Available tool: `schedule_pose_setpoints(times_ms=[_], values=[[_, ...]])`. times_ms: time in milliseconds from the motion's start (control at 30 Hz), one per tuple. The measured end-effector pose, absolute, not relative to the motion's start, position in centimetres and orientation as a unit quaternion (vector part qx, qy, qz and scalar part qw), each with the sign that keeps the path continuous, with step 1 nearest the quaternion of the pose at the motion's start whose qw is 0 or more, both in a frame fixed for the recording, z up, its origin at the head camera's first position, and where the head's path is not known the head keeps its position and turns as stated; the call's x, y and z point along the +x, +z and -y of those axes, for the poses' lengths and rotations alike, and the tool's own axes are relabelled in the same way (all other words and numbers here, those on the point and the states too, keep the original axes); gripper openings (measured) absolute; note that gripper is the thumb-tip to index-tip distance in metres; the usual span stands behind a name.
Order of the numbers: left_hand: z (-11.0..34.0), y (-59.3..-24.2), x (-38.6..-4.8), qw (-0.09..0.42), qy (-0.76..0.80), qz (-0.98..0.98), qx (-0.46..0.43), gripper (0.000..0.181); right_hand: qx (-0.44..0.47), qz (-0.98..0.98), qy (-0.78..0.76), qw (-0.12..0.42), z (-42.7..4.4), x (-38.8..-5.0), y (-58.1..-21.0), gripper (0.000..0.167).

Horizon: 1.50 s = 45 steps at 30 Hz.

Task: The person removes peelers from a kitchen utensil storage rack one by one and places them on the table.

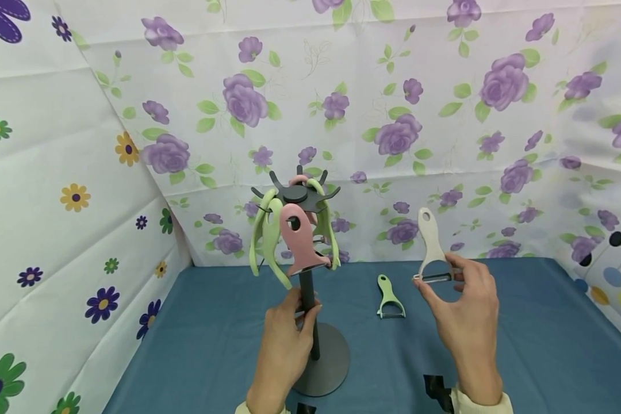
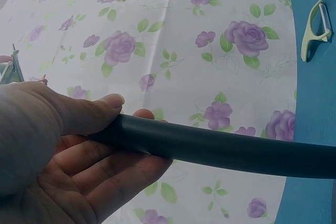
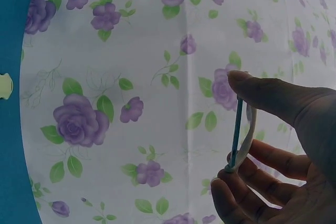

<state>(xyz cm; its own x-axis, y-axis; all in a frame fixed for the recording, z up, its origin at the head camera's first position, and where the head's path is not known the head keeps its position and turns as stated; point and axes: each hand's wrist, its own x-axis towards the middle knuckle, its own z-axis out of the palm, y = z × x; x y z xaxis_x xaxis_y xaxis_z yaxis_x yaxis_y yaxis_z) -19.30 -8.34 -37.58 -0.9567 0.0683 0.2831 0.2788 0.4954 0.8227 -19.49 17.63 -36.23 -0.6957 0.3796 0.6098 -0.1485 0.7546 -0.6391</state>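
A dark grey stand with a round base [image 1: 333, 365] stands on the table, and its post [image 1: 307, 284] is held by my left hand [image 1: 284, 342], thumb on one side and fingers on the other. Prongs at the stand's top carry a pink peeler [image 1: 297, 241] and several green peelers [image 1: 272, 233]. To the right, my right hand [image 1: 468, 307] pinches a cream-white peeler [image 1: 431, 240] at its blade end, with the holed handle pointing up. In the right wrist view that peeler [image 3: 247, 137] appears edge-on between thumb and fingers.
A light green peeler [image 1: 386, 290] lies on the blue tablecloth [image 1: 212, 333] between stand and right hand. Behind it rises a white cloth backdrop [image 1: 310, 138] with purple flowers. Another flowered cloth [image 1: 36, 190] bounds the left side.
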Motion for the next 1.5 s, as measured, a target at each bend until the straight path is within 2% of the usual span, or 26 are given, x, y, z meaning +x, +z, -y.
schedule_pose_setpoints(times_ms=[633,1500], values=[[8.4,-37.5,-19.2,0.096,-0.499,0.855,-0.104,0.015,-0.078,0.863,0.344,0.362,-17.7,-20.0,-36.9,0.067],[8.4,-37.6,-19.3,0.109,-0.493,0.856,-0.109,0.015,-0.089,0.867,0.341,0.351,-17.9,-20.6,-37.3,0.067]])
